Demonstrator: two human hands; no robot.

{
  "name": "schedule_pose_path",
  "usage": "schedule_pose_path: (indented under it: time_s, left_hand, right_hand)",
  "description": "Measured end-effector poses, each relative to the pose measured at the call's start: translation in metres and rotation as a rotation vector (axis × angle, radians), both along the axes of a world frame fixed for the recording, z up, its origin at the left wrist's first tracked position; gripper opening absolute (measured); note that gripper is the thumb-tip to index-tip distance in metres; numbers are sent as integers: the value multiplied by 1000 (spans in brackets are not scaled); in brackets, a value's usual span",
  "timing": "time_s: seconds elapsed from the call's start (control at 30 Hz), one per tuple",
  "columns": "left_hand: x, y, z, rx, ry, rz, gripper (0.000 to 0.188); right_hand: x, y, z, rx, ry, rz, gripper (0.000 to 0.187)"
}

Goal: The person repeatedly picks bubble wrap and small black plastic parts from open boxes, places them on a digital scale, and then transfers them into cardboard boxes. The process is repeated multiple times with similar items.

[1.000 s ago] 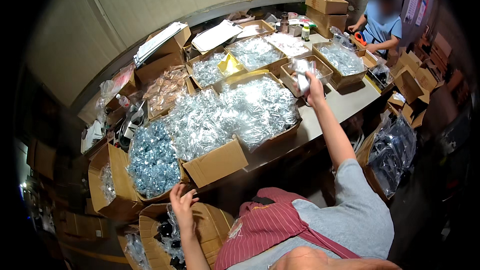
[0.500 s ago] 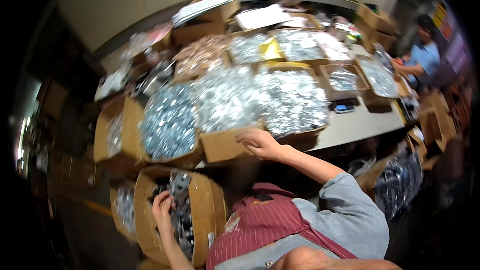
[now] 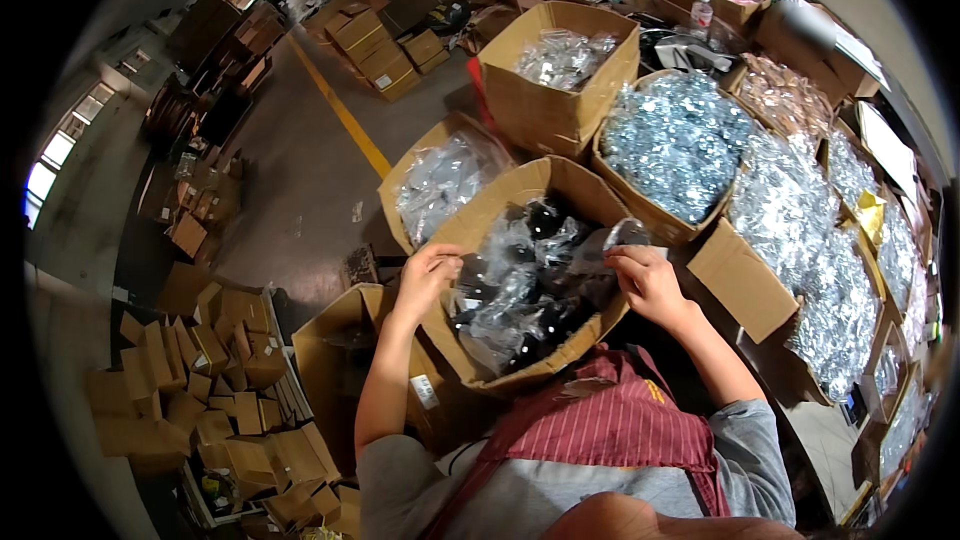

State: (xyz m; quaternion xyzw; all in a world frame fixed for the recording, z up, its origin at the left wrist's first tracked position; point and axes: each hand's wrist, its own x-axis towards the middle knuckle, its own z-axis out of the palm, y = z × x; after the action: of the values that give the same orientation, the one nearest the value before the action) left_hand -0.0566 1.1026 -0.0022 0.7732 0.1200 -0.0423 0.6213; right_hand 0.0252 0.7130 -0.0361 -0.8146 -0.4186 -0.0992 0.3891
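An open cardboard box (image 3: 512, 372) stands right in front of me. Inside it lie clear plastic bags (image 3: 497, 315) around dark, glossy parts (image 3: 545, 218) whose kind I cannot make out. Over the box's right rim, my right hand (image 3: 648, 285) has its fingers closed on a clear plastic bag (image 3: 627, 233) at the box's edge. My left hand (image 3: 427, 280) is at the left rim, fingers bent inward and pressed together beside the bags. What those fingers hold, if anything, is too small to tell.
Behind it stand a box of clear bags (image 3: 440, 180), a taller carton (image 3: 550, 110) and a carton of shiny bluish packets (image 3: 675, 145). Silvery packets (image 3: 790, 210) crowd the table at right. Flattened cartons (image 3: 240, 370) pile up at left. A yellow line (image 3: 340, 110) crosses the floor.
My view has swung left. The right hand has left the carton flap by the table and now grips a plastic bag at the box; the left hand is now at the box's left rim.
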Motion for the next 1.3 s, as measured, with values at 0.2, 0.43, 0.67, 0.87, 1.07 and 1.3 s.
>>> schedule_pose_path:
  time_s: [0.2, 0.43, 0.67, 0.87, 1.07, 1.3]
  left_hand:
    - [52, 40, -36, 118, -17, -27, 22]
    - [115, -53, -97, 474, -33, -578, 32]
    - [152, -176, -126, 581, -419, -845, 46]
    - [141, -205, -97, 76, -271, -602, 31]
    - [101, -108, -15, -414, -220, 56, 18]
    - [27, -69, -11, -610, -129, 459, 12]
  right_hand:
    - [-5, 51, -32, -350, 128, 42, 20]
    - [-13, 58, -35, -391, 165, -140, 18]
    - [-25, 46, -29, -178, 31, -147, 20]
    - [-45, 10, -35, 206, 217, -127, 22]
    - [-29, -19, -1, 367, 536, -422, 18]
    - [78, 67, -53, -377, 172, 127, 26]
